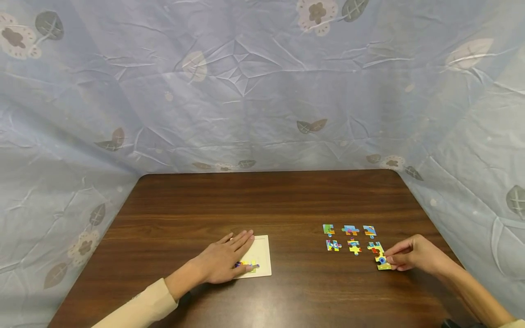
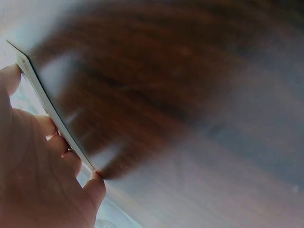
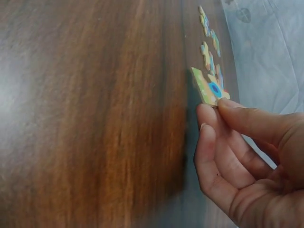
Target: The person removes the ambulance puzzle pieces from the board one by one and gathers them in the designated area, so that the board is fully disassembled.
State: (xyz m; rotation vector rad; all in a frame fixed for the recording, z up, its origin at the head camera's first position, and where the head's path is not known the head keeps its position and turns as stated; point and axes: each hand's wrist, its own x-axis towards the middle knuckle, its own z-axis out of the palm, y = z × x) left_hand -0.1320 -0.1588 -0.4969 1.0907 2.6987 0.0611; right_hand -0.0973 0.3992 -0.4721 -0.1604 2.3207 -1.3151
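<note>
My left hand [image 1: 227,259] lies flat with straight fingers across a cream puzzle board [image 1: 264,250]. Part of a colourful picture [image 1: 253,264] on the board shows beside the thumb; the hand covers the rest. In the left wrist view, the fingers meet the edge of the thin board [image 2: 54,116]. Over at the right, my right hand [image 1: 414,255] pinches a yellow-green puzzle piece [image 3: 204,88] with a blue round spot between thumb and fingertips. A red and green piece [image 1: 375,247] is just behind it; whether they touch I cannot tell.
Several loose puzzle pieces lie in two rows left of my right hand, among them a green one [image 1: 328,229] and a yellow one [image 1: 354,247]. The brown wooden table [image 1: 262,196] ends at a patterned grey-blue curtain [image 1: 262,114] behind and at both sides.
</note>
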